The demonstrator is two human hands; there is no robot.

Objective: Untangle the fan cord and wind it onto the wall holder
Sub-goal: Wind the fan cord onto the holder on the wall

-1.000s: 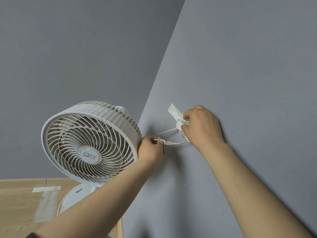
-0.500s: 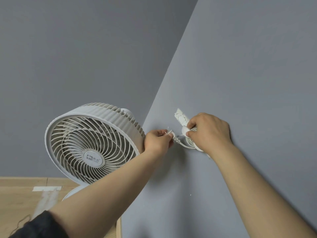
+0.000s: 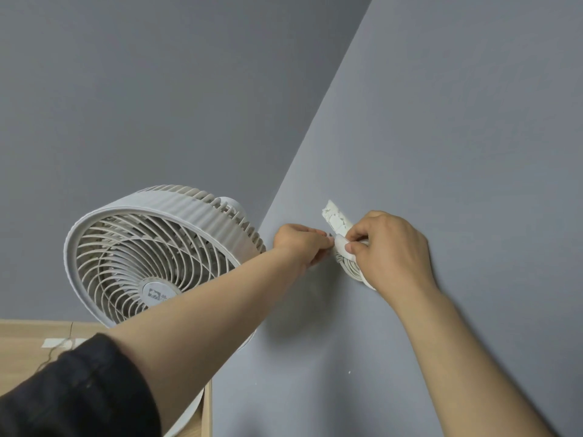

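Note:
A white wall holder [image 3: 335, 219] is stuck on the grey right wall, its top strip patchy and worn. Several turns of white fan cord [image 3: 348, 266] are coiled on it below my fingers. My right hand [image 3: 388, 247] grips the holder and pinches its white flap between thumb and forefinger. My left hand [image 3: 301, 244] is curled at the holder's left side, fingertips against the flap; the cord's plug end is hidden inside it. The white fan [image 3: 151, 250] stands on the left, tilted upward.
The fan rests on a light wooden tabletop [image 3: 22, 345] with a strip of pale tape. Its right edge stops short of the grey wall [image 3: 441, 121]. A second grey wall meets it in a corner behind the fan.
My left hand has carried the plug end right, up to the holder, and the loose loop between my hands is gone. My right hand has stayed on the holder.

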